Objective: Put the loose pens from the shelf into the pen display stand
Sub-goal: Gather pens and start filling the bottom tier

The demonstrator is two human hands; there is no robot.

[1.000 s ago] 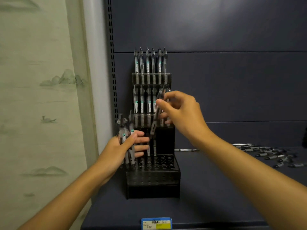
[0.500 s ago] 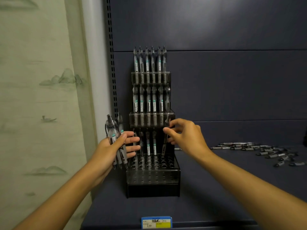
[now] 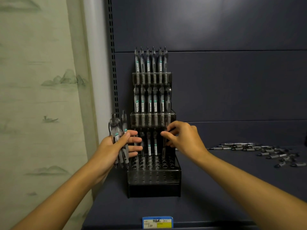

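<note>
Dark blue shop shelving (image 3: 232, 90) backed the scene, with the tiered black pen display stand (image 3: 153, 176) upright on the shelf and a pale landscape-printed curtain (image 3: 41, 97) hanging to the stand's left. Fingertips of the right hand (image 3: 184, 140) were curled and pinched the upper barrel of a single pen (image 3: 164, 146), held near vertical in front of the stand's third tier, its tip at or just above the row of holes there; whether it had seated could not be told. The left hand (image 3: 114, 146), just left of the stand, gripped a bundle of spare pens (image 3: 119, 138) with the thumb across the barrels, the fingers reaching toward the stand's left edge. Pens already filled the stand's two upper tiers and part of the third; the front block of holes was bare. To the stand's right, well apart, loose pens (image 3: 259, 151) lay scattered on the shelf. A blue and yellow price tag (image 3: 157, 222) sat on the shelf lip below the stand. Judged from this, the step in hand was slotting one pen into the third tier; the next move would call for lining the tip with a free hole, pressing down, then taking another pen from the bundle.
</note>
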